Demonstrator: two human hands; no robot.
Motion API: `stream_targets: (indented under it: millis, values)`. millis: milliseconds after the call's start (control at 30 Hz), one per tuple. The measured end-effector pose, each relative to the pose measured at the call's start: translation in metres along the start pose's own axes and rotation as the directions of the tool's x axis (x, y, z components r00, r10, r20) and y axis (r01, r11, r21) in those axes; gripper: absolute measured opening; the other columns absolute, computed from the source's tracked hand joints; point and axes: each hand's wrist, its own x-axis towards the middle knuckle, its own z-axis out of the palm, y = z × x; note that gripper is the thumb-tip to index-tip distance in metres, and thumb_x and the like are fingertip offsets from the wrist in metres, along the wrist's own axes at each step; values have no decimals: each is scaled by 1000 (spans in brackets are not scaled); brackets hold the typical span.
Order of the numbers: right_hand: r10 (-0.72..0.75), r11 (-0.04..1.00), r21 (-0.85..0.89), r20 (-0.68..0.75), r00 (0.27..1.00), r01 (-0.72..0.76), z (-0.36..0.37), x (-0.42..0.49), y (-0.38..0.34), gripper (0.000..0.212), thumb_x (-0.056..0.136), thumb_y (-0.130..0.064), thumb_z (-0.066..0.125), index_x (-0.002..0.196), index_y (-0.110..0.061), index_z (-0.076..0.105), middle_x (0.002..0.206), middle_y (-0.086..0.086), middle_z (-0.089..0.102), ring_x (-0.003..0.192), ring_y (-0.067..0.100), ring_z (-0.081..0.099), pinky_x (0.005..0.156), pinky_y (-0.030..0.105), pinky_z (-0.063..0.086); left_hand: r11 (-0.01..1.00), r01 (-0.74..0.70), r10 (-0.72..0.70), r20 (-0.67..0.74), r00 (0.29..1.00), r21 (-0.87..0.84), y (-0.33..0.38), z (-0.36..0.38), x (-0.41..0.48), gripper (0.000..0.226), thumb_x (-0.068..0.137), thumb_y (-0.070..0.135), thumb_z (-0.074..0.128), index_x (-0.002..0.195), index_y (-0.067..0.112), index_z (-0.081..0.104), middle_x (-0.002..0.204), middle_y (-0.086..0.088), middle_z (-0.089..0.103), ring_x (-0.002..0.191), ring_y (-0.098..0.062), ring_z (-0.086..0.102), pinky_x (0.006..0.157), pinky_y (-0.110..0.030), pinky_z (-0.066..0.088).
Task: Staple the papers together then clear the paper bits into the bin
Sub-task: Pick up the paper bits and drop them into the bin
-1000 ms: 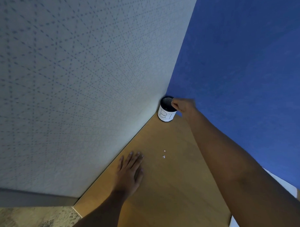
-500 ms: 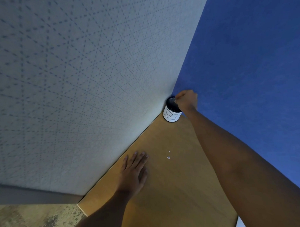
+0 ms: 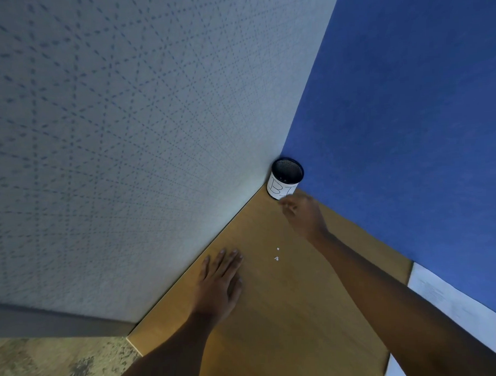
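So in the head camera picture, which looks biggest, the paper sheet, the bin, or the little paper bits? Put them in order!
Biggest to smallest, as they look:
1. Paper sheet, though it lies nearer the camera and runs off the edge, so its true size is unsure.
2. Bin, far back in the corner.
3. Paper bits, tiny specks on the desk.

Soft, even light is falling across the scene, brightening the grey wall [image 3: 156,163] near the corner. The right hand [image 3: 302,214] is smearing with motion blur. Wide-angle distortion is bending the edges; shadows are staying faint on the tabletop [image 3: 287,313].
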Motion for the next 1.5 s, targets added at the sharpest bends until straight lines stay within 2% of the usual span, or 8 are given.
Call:
stream_targets:
  millis: [167, 367, 500, 867, 1000, 1067, 1267, 1500]
  values:
    - [-1, 1000, -16, 205, 979, 4, 24, -46, 31, 21, 83, -4, 61, 96, -15, 73, 96, -1, 73, 83, 7, 62, 84, 34, 54, 1000, -2, 2, 4, 1000, -11, -2, 1, 0, 51, 98, 43, 34, 148, 31, 29, 156, 13, 24, 147, -10, 7, 118, -45, 10]
    - [-11, 995, -89, 275, 961, 37, 41, -69, 38, 29, 87, -1, 56, 108, -15, 71, 109, 0, 69, 104, 17, 61, 88, 21, 42, 1000, -2, 2, 4, 1000, -1, -1, 2, 0, 52, 97, 43, 34, 147, 31, 30, 155, 13, 25, 147, -11, 8, 118, -44, 9]
    - [-81, 975, -176, 275, 958, 133, 46, -78, 41, 26, 90, -7, 56, 111, -13, 69, 113, 4, 65, 109, 21, 57, 91, 29, 47, 1000, -7, 7, -3, 1000, -9, -1, 1, 0, 52, 97, 43, 34, 147, 30, 30, 155, 12, 25, 147, -11, 9, 118, -44, 8]
    - [-77, 908, -380, 259, 963, 175, 56, -92, 28, 28, 78, -3, 64, 103, -13, 72, 102, 11, 69, 96, 28, 65, 76, 33, 54, 1000, -4, 4, 0, 1000, 15, -1, 1, 0, 52, 97, 43, 34, 148, 31, 29, 154, 15, 21, 147, -10, 7, 118, -43, 7]
    - [-53, 884, -446, 197, 979, 138, 63, -95, 23, 32, 54, -4, 84, 81, -17, 73, 77, 3, 67, 67, 21, 67, 49, 24, 52, 1000, -12, 12, 0, 1000, 12, -1, 1, 0, 52, 97, 42, 36, 147, 31, 30, 154, 13, 25, 147, -11, 11, 118, -44, 10]
    - [-56, 893, -434, 149, 987, 116, 68, -95, 23, 30, 56, -5, 84, 80, -15, 69, 76, 4, 64, 64, 22, 65, 46, 25, 50, 1000, -7, 7, 1, 1000, 14, -1, 1, 0, 52, 97, 42, 36, 147, 31, 30, 154, 13, 24, 147, -10, 9, 118, -44, 9]
    - [-73, 878, -458, 159, 985, 140, 75, -93, 24, 34, 61, 0, 77, 92, -7, 64, 84, 12, 63, 74, 27, 65, 53, 30, 54, 1000, -13, 13, -7, 1000, 10, 0, 0, 0, 52, 97, 41, 35, 147, 30, 31, 154, 14, 24, 147, -10, 10, 118, -43, 9]
    - [22, 880, -473, 147, 989, 51, 85, -91, 23, 28, 80, 4, 58, 108, 1, 57, 104, 20, 58, 96, 35, 59, 80, 43, 55, 1000, -13, 13, -9, 1000, 3, 0, 1, 0, 51, 98, 42, 35, 147, 30, 31, 154, 13, 24, 147, -11, 10, 118, -45, 10]
